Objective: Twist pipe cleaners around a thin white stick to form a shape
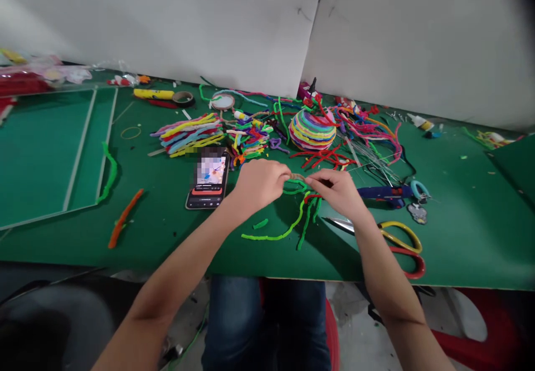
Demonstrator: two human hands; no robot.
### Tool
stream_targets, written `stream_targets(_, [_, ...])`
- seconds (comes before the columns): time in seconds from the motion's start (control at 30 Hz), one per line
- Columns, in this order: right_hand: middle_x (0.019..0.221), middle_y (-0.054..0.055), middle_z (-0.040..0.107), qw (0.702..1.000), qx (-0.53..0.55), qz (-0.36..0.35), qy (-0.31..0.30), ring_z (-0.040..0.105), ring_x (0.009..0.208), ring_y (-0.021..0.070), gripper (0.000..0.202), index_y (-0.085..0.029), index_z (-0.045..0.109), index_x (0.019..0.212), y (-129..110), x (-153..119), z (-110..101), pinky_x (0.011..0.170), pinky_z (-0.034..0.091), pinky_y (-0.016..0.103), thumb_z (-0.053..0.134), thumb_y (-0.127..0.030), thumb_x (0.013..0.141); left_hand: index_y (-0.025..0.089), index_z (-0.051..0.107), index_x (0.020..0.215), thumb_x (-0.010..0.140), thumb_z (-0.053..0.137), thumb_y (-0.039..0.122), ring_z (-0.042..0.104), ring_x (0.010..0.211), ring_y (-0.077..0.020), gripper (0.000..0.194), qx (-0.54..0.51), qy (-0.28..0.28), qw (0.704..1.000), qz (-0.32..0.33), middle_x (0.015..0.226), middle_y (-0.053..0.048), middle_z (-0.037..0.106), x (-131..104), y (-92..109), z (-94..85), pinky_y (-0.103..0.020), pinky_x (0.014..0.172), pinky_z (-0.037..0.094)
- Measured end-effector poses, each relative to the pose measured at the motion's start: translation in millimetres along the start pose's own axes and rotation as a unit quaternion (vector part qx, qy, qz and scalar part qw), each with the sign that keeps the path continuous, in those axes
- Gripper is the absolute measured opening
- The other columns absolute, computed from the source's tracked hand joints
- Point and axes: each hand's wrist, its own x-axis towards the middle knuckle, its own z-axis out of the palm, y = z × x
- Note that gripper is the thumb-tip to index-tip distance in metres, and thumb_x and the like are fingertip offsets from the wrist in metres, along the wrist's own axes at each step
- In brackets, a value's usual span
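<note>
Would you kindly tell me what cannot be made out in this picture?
Head view, hidden: both ends of the brown strip, covered by the left hand and right hand.
Head view, hidden: the middle of the scissors, behind the right forearm.
Head view, blurred: upper left of the phone, by pixel blocks.

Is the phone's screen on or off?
On: the phone shows a bright picture with a reddish bar beneath it.

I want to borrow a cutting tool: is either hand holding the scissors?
No, the scissors lie on the table, while the left hand and right hand pinch a brown strip.
</note>
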Motion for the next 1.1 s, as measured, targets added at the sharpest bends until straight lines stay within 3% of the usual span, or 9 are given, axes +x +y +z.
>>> stream_targets(0.13, [0.057,-0.003,0.050,0.986,0.149,0.067,0.016,0.036,0.050,0.0066,0.027,-0.016,0.069,0.076,7,4,20,0.048,0.026,0.023,0.061,-0.042,0.078,0.019,0.072,0.090,0.083,0.053,0.023,0.066,0.081,-0.0176,0.021,-0.091,0.140,0.986,-0.013,0.089,-0.007,0.073,0,6,11.8,-0.027,0.072,0.048])
stream_targets(0.2, [0.055,-0.004,0.046,0.964,0.238,0.116,-0.001,0.031,0.046,0.0054,0.031,-0.016,0.068,0.078,12,6,23,0.045,0.021,0.022,0.063,-0.047,0.075,0.017,0.072,0.091,0.082,0.056,0.028,0.065,0.073,-0.0154,0.022,-0.232,0.126,0.964,-0.030,0.086,-0.007,0.073,3,3,11.2,-0.026,0.066,0.049])
stream_targets(0.33, [0.057,-0.004,0.051,0.961,0.254,0.108,-0.026,0.037,0.050,0.0059,0.031,-0.017,0.066,0.073,16,7,10,0.048,0.026,0.022,0.073,-0.046,0.064,0.014,0.073,0.084,0.076,0.062,0.031,0.053,0.046,-0.0093,0.022,-0.419,-0.112,0.899,-0.057,0.065,-0.005,0.069,9,-9,-0.9,-0.021,0.044,0.038])
stream_targets(0.43, [0.061,-0.002,0.057,0.971,0.171,0.067,-0.154,0.044,0.056,0.0076,0.026,-0.016,0.066,0.068,11,4,-3,0.053,0.033,0.022,0.073,-0.041,0.067,0.016,0.074,0.080,0.072,0.064,0.029,0.052,0.046,-0.0089,0.018,-0.387,-0.281,0.878,-0.025,0.061,-0.004,0.068,10,-18,-10.5,-0.020,0.043,0.037])
stream_targets(0.5, [0.060,-0.002,0.057,0.969,0.098,0.042,-0.221,0.045,0.055,0.0077,0.024,-0.015,0.068,0.070,8,2,-5,0.053,0.034,0.022,0.069,-0.039,0.072,0.018,0.074,0.079,0.071,0.064,0.026,0.055,0.049,-0.0100,0.015,-0.308,-0.313,0.898,0.007,0.061,-0.002,0.069,9,-20,-12.6,-0.020,0.046,0.038])
stream_targets(0.57, [0.058,-0.002,0.057,0.979,0.037,0.026,-0.201,0.044,0.053,0.0080,0.023,-0.016,0.068,0.073,7,2,-1,0.052,0.033,0.022,0.063,-0.038,0.077,0.021,0.075,0.077,0.072,0.063,0.024,0.060,0.054,-0.0119,0.013,-0.206,-0.259,0.943,0.018,0.064,-0.001,0.071,8,-20,-10.0,-0.020,0.049,0.039])
stream_targets(0.67, [0.065,0.000,0.061,0.999,-0.029,-0.005,-0.035,0.049,0.057,0.0103,0.021,-0.017,0.070,0.081,8,2,13,0.054,0.036,0.023,0.056,-0.033,0.083,0.024,0.074,0.076,0.075,0.062,0.024,0.064,0.061,-0.0155,0.012,-0.064,-0.067,0.995,-0.019,0.068,-0.002,0.072,6,-14,0.9,-0.022,0.053,0.041])
stream_targets(0.83, [0.071,0.002,0.062,0.969,-0.023,-0.070,0.235,0.050,0.061,0.0126,0.021,-0.022,0.071,0.095,5,-3,35,0.059,0.039,0.027,0.056,-0.032,0.084,0.021,0.072,0.091,0.085,0.055,0.029,0.068,0.078,-0.0179,0.020,-0.064,0.179,0.982,-0.002,0.090,-0.005,0.074,-1,2,22.2,-0.028,0.070,0.049])
stream_targets(1.1, [0.057,-0.005,0.045,0.918,0.269,0.042,0.287,0.037,0.049,0.0077,0.030,-0.021,0.057,0.070,7,4,48,0.049,0.034,0.024,0.064,-0.049,0.073,0.015,0.070,0.093,0.079,0.063,0.040,0.068,0.072,-0.0150,0.029,-0.446,0.181,0.873,-0.087,0.085,-0.007,0.073,-5,13,52.3,-0.025,0.060,0.053])
